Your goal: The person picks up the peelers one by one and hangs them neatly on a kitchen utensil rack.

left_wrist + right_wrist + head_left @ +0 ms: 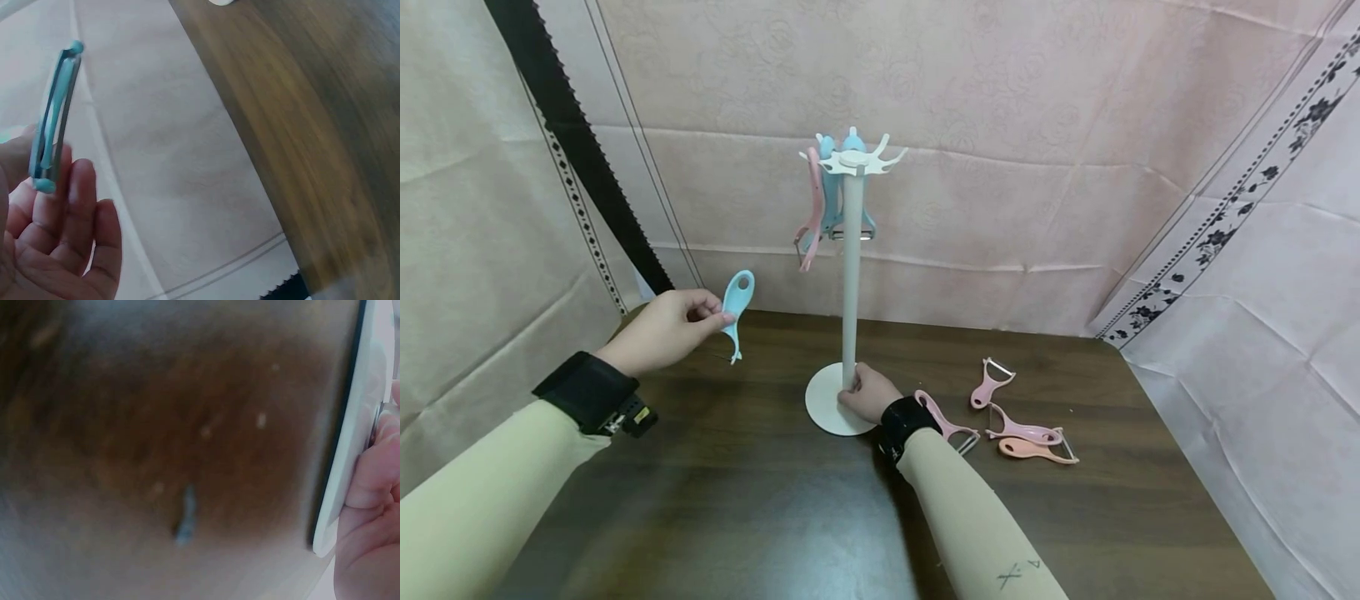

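Observation:
My left hand (673,329) pinches a light blue peeler (735,302) by its handle, the holed end up and the blade end down. It is raised to the left of a white rack (849,283). In the left wrist view the peeler's blade end (58,106) faces the camera. My right hand (872,393) holds the foot of the rack's pole, just above the round base (823,404); the pole hides some of its fingers. From the rack's top hooks hang a pink peeler (815,196) and blue peelers (831,192), partly behind the pole.
Right of the rack, a pink peeler (934,408) lies partly behind my right wrist. Farther right on the brown table (760,500) lie another pink peeler (982,395), a third pink one (1026,431) and an orange one (1022,448). Pale cloth (985,233) hangs behind the table.

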Available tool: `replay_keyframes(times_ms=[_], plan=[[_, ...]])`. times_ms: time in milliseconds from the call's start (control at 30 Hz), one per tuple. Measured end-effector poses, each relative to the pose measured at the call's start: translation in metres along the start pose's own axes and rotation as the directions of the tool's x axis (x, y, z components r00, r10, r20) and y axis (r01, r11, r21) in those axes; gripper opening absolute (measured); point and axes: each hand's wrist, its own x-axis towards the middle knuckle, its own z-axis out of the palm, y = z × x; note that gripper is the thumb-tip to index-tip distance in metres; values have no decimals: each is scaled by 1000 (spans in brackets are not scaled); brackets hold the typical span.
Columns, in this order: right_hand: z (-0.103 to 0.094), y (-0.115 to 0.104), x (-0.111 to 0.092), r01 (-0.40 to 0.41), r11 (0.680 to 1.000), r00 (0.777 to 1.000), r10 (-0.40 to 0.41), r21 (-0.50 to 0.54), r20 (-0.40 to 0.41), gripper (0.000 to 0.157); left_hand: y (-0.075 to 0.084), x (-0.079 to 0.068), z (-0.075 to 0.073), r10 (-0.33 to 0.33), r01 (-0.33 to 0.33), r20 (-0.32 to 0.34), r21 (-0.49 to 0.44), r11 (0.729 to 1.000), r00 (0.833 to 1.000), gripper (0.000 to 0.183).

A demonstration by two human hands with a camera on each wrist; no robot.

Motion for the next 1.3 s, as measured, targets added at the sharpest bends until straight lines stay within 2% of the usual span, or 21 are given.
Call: replay_keyframes(times_ms=[300, 467, 767, 933, 1100, 1300], plan=[[1, 2, 3, 4, 1000, 1000, -4, 0, 2, 24, 28, -1, -9, 55, -63, -102, -76, 995, 993, 32], [-1, 0, 1, -4, 1000, 1000, 4, 4, 10, 25, 41, 1, -15, 103, -120, -173, -89, 989, 979, 29], [0, 1, 1, 13, 1000, 1000, -13, 7, 8, 25, 66, 5, -18, 152, -190, -272, -118, 975, 950, 27], [-1, 3, 1, 8, 1000, 1000, -8, 9, 7, 25, 81, 9, -24, 174, -228, -306, -149, 962, 936, 23], [-1, 3, 2, 8, 1000, 1000, -9, 8, 9, 26, 97, 11, -29, 190, -255, -310, -185, 949, 932, 22], [1, 4, 5, -10, 1000, 1000, 10, 7, 13, 27, 117, 13, -32, 237, -302, -317, -176, 937, 918, 21]])
